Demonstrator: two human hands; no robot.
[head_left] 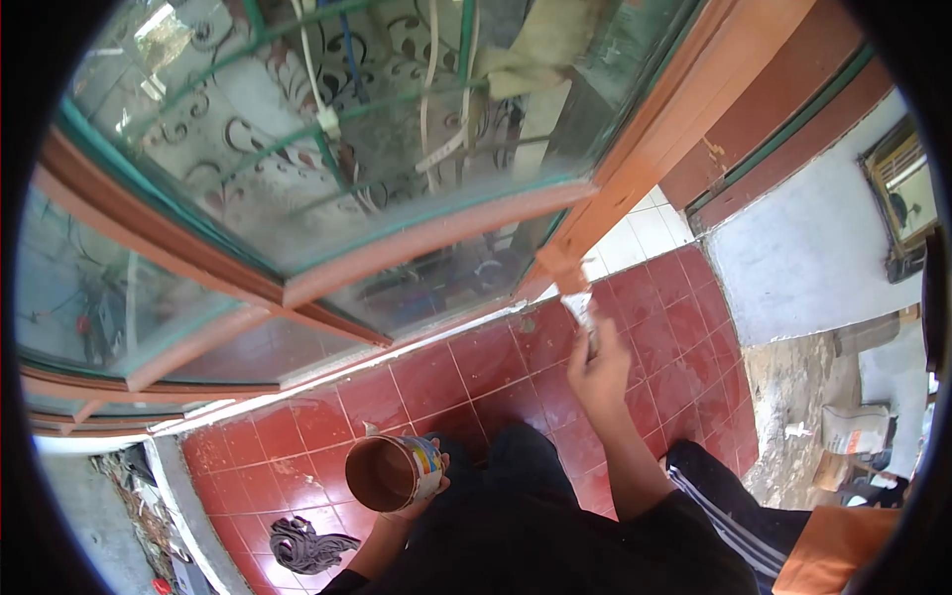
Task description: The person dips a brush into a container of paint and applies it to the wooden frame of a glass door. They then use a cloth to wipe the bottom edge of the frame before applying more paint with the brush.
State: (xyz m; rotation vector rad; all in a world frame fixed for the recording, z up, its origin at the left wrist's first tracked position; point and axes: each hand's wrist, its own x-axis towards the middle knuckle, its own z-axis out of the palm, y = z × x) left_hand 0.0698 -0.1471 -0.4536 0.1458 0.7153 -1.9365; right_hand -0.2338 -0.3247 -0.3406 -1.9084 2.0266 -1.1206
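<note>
My right hand (pixel 601 373) is closed around the handle of a paintbrush (pixel 577 305), its bristles coated in orange-brown paint. The bristles overlap the lower part of the orange-brown wooden frame post (pixel 635 164); whether they touch it is hard to tell. Low in front of my body, my left hand (pixel 428 494) grips a paint can (pixel 393 474) from its side and underneath. The can is open at the top, tilted toward me, brown inside, with a coloured label. Large glass panes (pixel 347 129) sit within the painted frame.
Red floor tiles (pixel 357 397) lie below, with a crumpled dark cloth (pixel 307 545) at lower left. Close on my right is another person's striped trouser leg (pixel 724 506). A whitish wall (pixel 813 248) and a sack (pixel 855 431) are farther right.
</note>
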